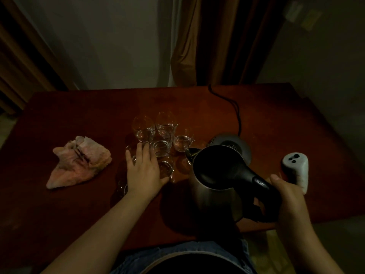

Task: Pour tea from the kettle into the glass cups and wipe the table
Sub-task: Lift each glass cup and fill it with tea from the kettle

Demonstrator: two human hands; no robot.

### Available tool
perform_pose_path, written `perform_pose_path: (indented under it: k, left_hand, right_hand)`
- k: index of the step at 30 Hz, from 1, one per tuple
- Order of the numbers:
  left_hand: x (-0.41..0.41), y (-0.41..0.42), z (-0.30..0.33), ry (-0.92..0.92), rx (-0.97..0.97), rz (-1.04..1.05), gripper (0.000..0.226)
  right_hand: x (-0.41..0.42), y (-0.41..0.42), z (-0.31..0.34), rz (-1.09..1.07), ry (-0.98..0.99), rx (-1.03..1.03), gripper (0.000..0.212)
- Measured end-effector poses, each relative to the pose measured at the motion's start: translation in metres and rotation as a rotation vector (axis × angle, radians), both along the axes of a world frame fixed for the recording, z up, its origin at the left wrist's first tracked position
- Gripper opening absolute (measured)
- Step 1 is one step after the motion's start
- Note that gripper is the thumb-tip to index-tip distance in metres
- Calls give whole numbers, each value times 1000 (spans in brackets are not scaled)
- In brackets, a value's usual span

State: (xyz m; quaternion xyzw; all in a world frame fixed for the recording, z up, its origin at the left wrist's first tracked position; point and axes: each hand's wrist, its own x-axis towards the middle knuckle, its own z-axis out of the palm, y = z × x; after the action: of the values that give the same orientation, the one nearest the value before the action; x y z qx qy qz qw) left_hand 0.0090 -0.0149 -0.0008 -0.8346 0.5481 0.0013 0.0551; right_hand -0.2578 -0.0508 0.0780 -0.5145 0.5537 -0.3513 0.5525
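Steel kettle: lifted off its base, spout toward glass cups
Right hand: clamped round kettle handle
Left hand: fingers spread, resting on nearest cup
Cloth: left on table

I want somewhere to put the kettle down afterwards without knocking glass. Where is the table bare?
Bare wood lies behind the cloth along the far-left table edge, and right of the cord. The near edge under the left hand is also free. The glass cups crowd the centre.
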Motion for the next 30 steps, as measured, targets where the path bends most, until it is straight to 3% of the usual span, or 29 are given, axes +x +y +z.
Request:
perform_pose_path:
  k: [3, 8, 12, 15, 21, 27, 28, 30]
  left_hand:
    - [0, 0, -3, 53, -54, -11, 104]
    - [-13, 6, -7, 184, -204, -37, 89]
    - [-24, 6, 3, 393, -302, 2, 84]
    - [-33, 5, 12, 647, -349, 106, 87]
    - [-46, 9, 7, 866, -400, 137, 85]
    - [-47, 10, 3, 949, -397, 124, 82]
    - [-48, 11, 4, 951, -401, 120, 81]
    - [-49, 13, 5, 956, -412, 115, 79]
  right_hand:
    - [-1, -2, 0, 14, 23, -46, 81]
    - [-1, -4, 8, -1, 9, -40, 46]
    - [-8, -10, 16, 17, 29, -5, 58]
    - [-11, -11, 24, 58, 73, -34, 41]
    - [-14, -7, 39, 101, 237, -97, 103]
    - [-2, -1, 55, 188, 378, -100, 48]
    - [-2, -1, 56, 206, 390, -100, 43]
    - [-1, -1, 57, 237, 423, -105, 55]
